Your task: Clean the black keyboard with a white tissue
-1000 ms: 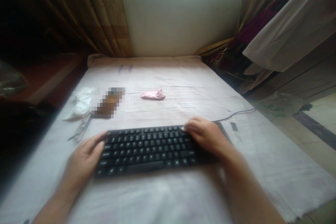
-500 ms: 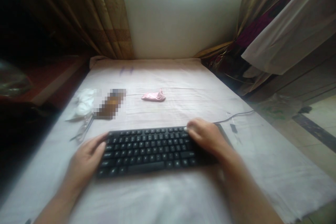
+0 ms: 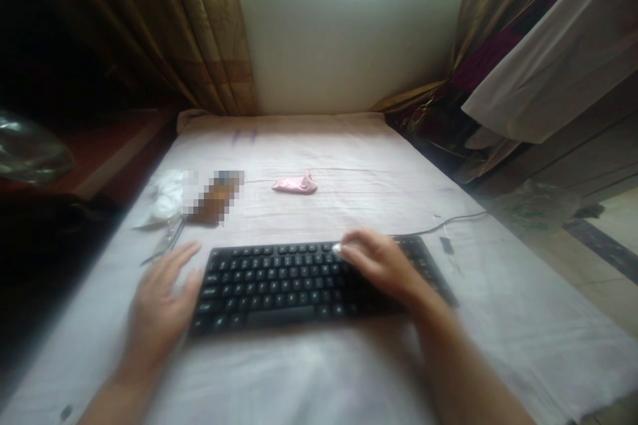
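Note:
A black keyboard (image 3: 279, 285) lies flat on a bed-like surface with a pale sheet, its cable (image 3: 443, 222) running off to the right. Over its right half is my right hand (image 3: 376, 262), fingers pinched round a small white wad (image 3: 337, 248), perhaps cotton or tissue, at the top row of keys. That hand and wrist hide part of the keys. My left hand (image 3: 164, 292) is by the keyboard's left edge, blurred, with thumb and fingers apart and nothing in them.
Beyond the keyboard lies a small pink cloth pouch (image 3: 295, 183). A white bundle (image 3: 167, 199), a blurred-out brown item (image 3: 212, 202) and thin tools (image 3: 167, 246) lie at the left. A small dark piece (image 3: 446, 245) is at the right. Curtains (image 3: 209, 33) hang behind.
My left hand has let go of the keyboard's left edge and opened. My right hand has slid left along the top row with the white wad, uncovering more of the right-hand keys.

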Motion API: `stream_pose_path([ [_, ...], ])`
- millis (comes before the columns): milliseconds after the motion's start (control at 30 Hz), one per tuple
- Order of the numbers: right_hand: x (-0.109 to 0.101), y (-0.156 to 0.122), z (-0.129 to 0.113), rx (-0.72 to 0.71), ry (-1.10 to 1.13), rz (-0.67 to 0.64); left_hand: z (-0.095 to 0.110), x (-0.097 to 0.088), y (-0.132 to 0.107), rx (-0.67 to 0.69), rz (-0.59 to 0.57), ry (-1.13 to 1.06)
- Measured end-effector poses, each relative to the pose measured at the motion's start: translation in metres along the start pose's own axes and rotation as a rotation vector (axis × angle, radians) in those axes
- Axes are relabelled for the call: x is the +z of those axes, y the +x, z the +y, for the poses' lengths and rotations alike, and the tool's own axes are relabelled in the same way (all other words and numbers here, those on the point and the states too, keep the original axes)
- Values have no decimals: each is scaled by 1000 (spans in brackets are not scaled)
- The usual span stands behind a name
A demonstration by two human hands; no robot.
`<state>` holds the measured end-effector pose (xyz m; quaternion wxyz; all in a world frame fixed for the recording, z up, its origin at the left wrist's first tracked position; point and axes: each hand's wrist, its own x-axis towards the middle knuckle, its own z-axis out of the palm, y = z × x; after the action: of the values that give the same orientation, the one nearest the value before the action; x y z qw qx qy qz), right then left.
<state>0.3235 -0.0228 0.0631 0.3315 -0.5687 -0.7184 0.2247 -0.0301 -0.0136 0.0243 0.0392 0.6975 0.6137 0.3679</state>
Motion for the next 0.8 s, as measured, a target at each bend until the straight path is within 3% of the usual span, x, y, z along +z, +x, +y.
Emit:
stream_pose_path([
  [100,5,-2,-9,-75,41,-21,44,-2,-2,206,-33,-99],
  [167,9,-3,-15,-116,85,-36,74,4,-4,291,-172,-187],
  [333,21,-9,-24,-221,178,-39,122,28,-7,157,-402,-402],
  [467,28,-11,-26,-298,218,-3,131,37,-11,-1,-499,-536],
  [667,34,-11,-29,-419,224,87,131,39,-14,-242,-425,-761],
  [800,41,-12,-31,-479,206,148,128,37,-16,-294,-397,-819],
])
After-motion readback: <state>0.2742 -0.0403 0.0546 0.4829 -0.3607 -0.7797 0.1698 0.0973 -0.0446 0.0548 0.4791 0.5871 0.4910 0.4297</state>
